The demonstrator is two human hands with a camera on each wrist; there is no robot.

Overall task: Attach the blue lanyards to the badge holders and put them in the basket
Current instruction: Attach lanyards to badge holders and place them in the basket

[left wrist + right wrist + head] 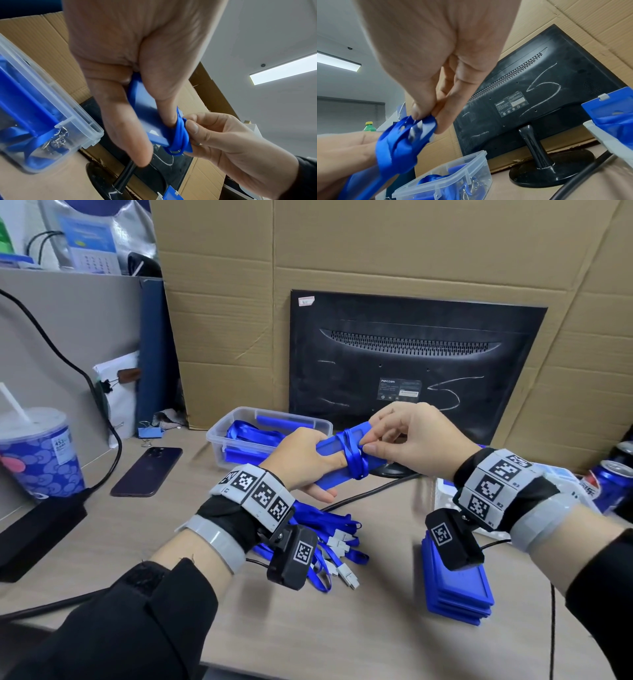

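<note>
My left hand grips a blue badge holder in the air above the desk, thumb and fingers round its near end. A blue lanyard is wound round the holder's middle. My right hand pinches the lanyard's loops between thumb and fingertips at the holder's top edge. The clear plastic basket stands behind my left hand and holds several finished blue sets. Loose lanyards with white clips lie on the desk under my left wrist. A stack of blue badge holders sits under my right wrist.
A black monitor stands back-to-me behind the basket, cardboard behind it. A phone, a drink cup and a black adapter are at the left. Soda cans stand at the right edge.
</note>
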